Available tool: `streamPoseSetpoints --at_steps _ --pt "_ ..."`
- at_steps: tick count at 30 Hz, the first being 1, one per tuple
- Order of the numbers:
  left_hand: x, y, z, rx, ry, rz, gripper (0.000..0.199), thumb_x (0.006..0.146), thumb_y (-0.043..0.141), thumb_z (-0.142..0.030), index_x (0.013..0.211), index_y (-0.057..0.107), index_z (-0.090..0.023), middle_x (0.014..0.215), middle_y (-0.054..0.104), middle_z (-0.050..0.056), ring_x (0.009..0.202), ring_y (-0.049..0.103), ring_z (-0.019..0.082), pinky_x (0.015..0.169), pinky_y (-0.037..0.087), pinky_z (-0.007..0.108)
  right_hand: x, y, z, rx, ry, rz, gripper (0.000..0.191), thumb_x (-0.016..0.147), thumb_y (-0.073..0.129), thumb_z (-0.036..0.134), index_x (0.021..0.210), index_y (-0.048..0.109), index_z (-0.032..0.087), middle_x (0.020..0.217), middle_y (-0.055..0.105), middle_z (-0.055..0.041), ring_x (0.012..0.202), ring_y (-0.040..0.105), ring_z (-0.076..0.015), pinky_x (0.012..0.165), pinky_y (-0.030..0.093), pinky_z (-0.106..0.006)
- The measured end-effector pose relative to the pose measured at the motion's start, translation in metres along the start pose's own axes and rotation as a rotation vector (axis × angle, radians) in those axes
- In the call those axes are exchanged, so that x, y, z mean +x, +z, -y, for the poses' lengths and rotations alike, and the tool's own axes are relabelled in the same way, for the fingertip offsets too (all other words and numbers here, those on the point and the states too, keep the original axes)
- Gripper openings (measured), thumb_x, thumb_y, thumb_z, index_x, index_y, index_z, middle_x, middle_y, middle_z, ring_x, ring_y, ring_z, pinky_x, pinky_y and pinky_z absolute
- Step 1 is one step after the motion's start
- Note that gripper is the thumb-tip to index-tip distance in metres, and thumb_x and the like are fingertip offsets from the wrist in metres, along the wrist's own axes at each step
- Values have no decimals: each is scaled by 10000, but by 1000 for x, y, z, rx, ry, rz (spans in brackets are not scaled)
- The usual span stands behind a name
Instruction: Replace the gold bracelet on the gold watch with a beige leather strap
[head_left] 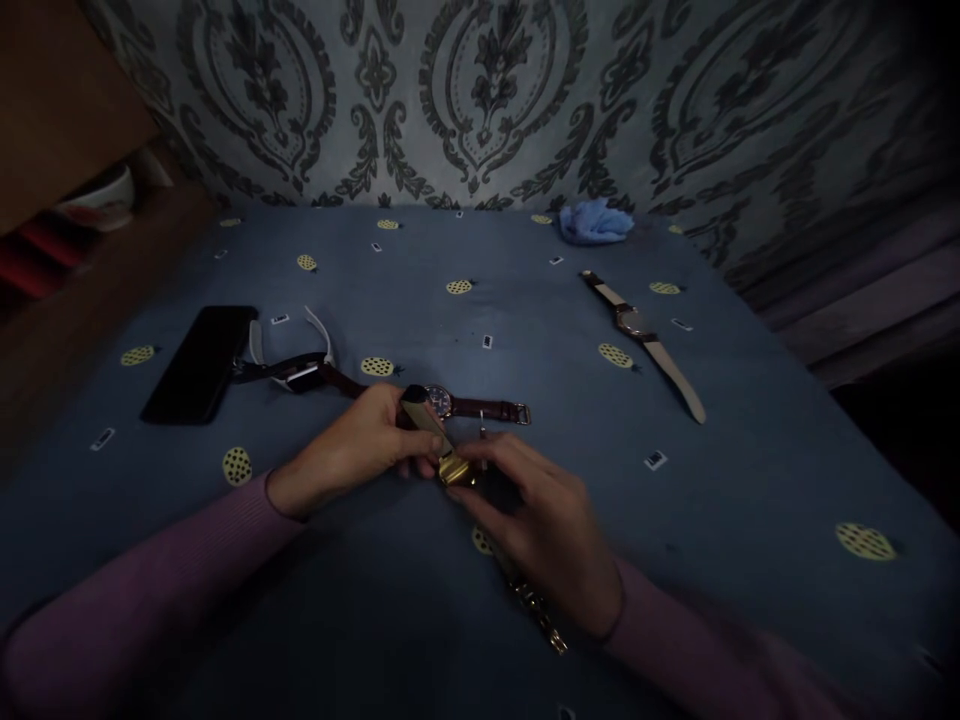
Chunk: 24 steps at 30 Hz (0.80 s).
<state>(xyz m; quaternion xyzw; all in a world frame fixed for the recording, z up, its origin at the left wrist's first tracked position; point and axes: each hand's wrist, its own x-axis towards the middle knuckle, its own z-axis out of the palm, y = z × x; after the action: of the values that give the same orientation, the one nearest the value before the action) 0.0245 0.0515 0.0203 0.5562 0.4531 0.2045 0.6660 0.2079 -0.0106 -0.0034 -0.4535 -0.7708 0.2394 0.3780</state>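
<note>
My left hand [379,435] pinches the strap of a gold-coloured wristwatch [456,470], whose pale strap end with a dark tip points up and away from me. My right hand [544,510] has its thumb and fingertips closed on the gold case from the other side. Something thin and silvery stands up beside the right fingertips; its kind is unclear. Just beyond my hands lies a watch with a dark face and brown strap [491,408], partly covered by the left hand. A gold metal bracelet [538,612] emerges from beneath the right hand.
At left are a black phone [201,365] and a smartwatch with a white strap [304,375], next to a dark strap. Another watch [634,322] lies underside up at right. A crumpled blue cloth [596,222] sits near the wall. A wooden shelf [112,250] borders the patterned tablecloth.
</note>
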Motion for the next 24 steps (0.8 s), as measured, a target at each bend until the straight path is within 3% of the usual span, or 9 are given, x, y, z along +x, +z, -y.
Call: streamPoseSetpoints --at_steps 6,10,15,20,24 --pt "-7 7 1 -53 21 -86 51 753 644 -138 718 664 -107 607 633 -2 489 547 64 384 319 136 -2 5 0 -18 14 -21 165 803 690 114 917 613 205 803 667 -12 728 659 -163 670 552 -264" --pt "-12 15 -6 -108 -30 -120 93 764 617 -92 684 662 -111 520 589 -34 417 470 40 381 295 139 0 6 2 -21 22 -19 208 778 688 74 918 616 210 808 673 -8 708 660 -160 667 554 -267" --pt "-16 20 -7 -98 -40 -151 116 775 621 -96 664 651 -110 529 601 -23 430 485 36 370 272 126 2 6 2 27 38 -24 151 789 658 85 842 612 219 786 672 -3 696 653 -160 643 545 -271" --pt "-18 19 2 -55 -97 -115 160 807 645 -244 785 672 -88 654 681 49 478 599 74 332 243 116 3 6 1 122 186 -17 138 765 676 120 749 578 215 731 641 17 656 634 -148 617 519 -266" --pt "-19 18 6 -14 -33 -69 198 808 633 -277 812 674 -84 696 695 65 526 647 104 341 306 119 5 8 0 289 324 13 162 725 709 151 725 557 208 708 612 36 634 631 -137 592 502 -256"
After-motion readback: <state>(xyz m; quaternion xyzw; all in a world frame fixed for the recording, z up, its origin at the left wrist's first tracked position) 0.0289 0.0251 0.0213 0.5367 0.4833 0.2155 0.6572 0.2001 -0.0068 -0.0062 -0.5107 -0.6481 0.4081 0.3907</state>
